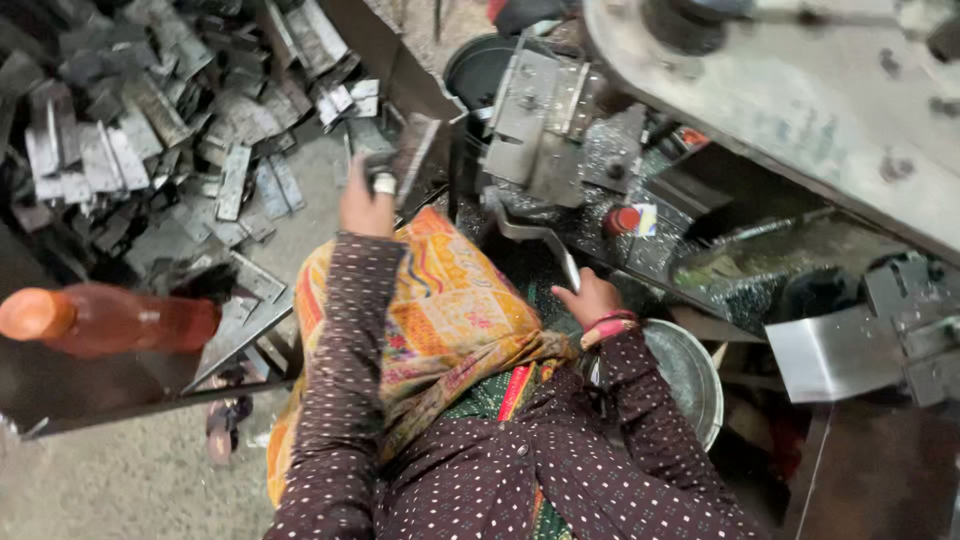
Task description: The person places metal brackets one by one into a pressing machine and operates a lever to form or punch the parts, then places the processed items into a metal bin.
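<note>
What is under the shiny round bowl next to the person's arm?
Under the round metal bowl only dark shadow shows. The right hand holding a curved metal strip and its dotted sleeve cover the bowl's left edge, so whatever it rests on is hidden.

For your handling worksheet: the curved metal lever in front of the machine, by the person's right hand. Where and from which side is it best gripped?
Grip the curved metal lever at its free lower end, where the right hand already meets it. That end sticks out toward the person, clear of the machine, so coming from the near side, fingers wrapped across the narrow bar, looks best. The left hand holds a flat metal piece.
</note>
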